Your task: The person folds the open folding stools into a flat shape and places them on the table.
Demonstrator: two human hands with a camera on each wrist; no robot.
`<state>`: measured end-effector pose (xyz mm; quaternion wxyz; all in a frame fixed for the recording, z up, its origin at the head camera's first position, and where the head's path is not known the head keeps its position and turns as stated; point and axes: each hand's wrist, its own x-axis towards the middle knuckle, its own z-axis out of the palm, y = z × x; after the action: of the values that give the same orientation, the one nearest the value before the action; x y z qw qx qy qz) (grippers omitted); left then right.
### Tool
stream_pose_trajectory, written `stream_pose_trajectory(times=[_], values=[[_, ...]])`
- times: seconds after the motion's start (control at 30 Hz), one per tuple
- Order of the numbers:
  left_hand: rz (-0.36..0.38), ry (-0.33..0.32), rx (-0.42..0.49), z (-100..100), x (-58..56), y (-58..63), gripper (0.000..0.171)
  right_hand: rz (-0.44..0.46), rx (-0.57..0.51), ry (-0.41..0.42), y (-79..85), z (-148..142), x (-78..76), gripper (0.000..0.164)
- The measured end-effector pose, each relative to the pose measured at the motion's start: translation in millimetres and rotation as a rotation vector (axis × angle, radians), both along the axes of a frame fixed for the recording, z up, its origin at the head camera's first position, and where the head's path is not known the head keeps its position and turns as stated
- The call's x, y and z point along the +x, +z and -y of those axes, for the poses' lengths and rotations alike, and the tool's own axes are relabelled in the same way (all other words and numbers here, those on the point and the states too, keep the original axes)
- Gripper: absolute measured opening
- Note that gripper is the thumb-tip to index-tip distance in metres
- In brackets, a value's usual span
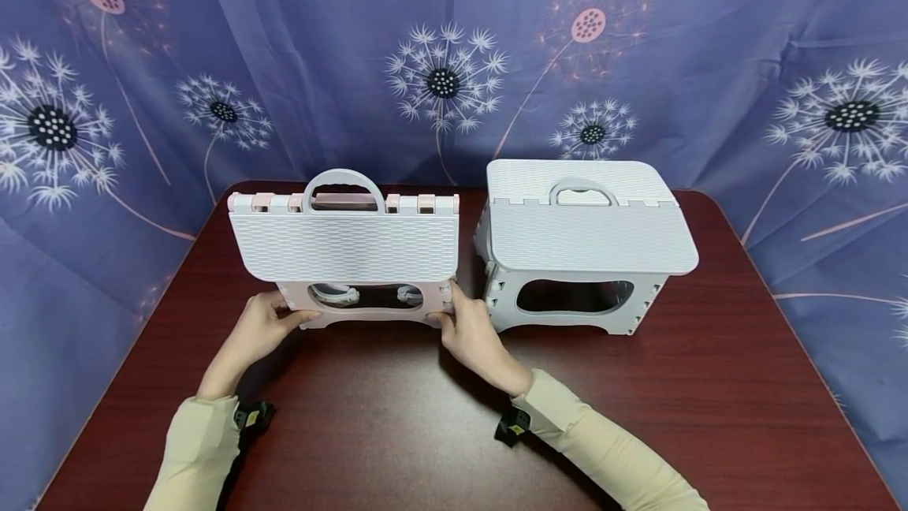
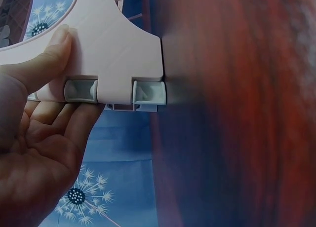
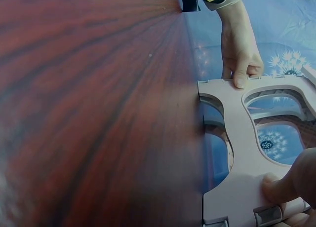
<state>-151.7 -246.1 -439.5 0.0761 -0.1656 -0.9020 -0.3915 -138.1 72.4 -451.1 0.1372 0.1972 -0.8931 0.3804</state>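
A pale pink and white folding step stool (image 1: pixel 344 247) stands on the table at the left, its top tilted toward me with the arched handle raised along the upper edge. At its lower left corner my left hand (image 1: pixel 266 326) grips the leg panel, thumb on the front face and fingers round the hinged side edge, as the left wrist view shows. On the opposite corner my right hand (image 1: pixel 474 333) holds the same panel, its thumb against the front (image 3: pixel 269 187). Part of the right hand's fingers is hidden in the right wrist view.
Close by on the right stands a second folding stool (image 1: pixel 589 239), light grey and white, unfolded with its top flat. Both stools are on a dark red-brown wooden table (image 1: pixel 383 424). A blue curtain (image 1: pixel 340 61) with dandelion prints hangs behind and along the sides.
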Motion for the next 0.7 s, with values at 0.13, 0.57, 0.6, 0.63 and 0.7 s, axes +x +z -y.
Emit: stream_pose_trajectory(times=[0.13,0.57,0.6,0.63,0.7], values=[[-0.001,0.003,-0.005,0.0,-0.4,-0.7,0.012,-0.002,0.003,0.003,0.2,-0.1,-0.1,0.027],[0.005,0.008,-0.015,0.1,-0.9,0.6,0.012,0.006,0.004,0.004,1.0,-0.4,-0.5,0.025],[0.008,0.008,-0.015,0.1,-0.7,0.4,0.012,0.006,0.003,0.005,1.0,-0.5,-0.4,0.025],[0.01,0.008,-0.013,0.2,-0.6,0.2,0.012,0.003,0.005,0.005,0.8,-0.5,-0.3,0.026],[0.014,0.007,-0.01,0.3,-0.2,-0.3,0.011,-0.001,0.004,0.008,0.5,-0.6,-0.2,0.027]])
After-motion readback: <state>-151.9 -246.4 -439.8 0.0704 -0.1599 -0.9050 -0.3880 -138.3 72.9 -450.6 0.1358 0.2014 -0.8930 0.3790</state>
